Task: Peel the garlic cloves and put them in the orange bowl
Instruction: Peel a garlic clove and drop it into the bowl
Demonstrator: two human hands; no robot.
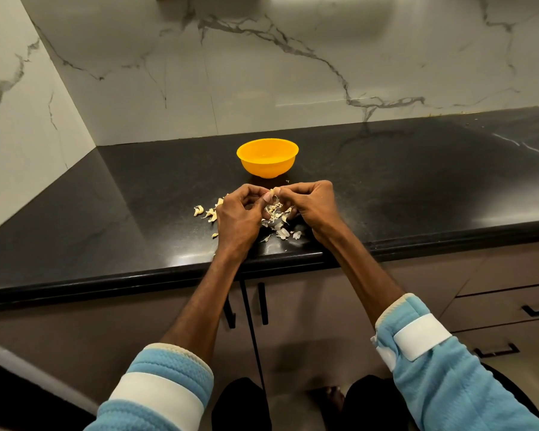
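An orange bowl (267, 157) stands on the black countertop (402, 188), just beyond my hands. My left hand (238, 217) and my right hand (311, 205) meet above the counter, and their fingertips pinch one small garlic cloves piece (272, 193) between them. Loose papery garlic skins (277, 217) and cloves lie under and between my hands. More cloves and skins (206, 211) lie scattered to the left of my left hand. The inside of the bowl shows only a pale patch; I cannot tell what it holds.
Marble walls rise behind the counter and at its left corner. The counter's front edge (168, 276) runs just under my wrists. Below it are cabinet doors with black handles (263, 303) and drawers (511, 306) at the right.
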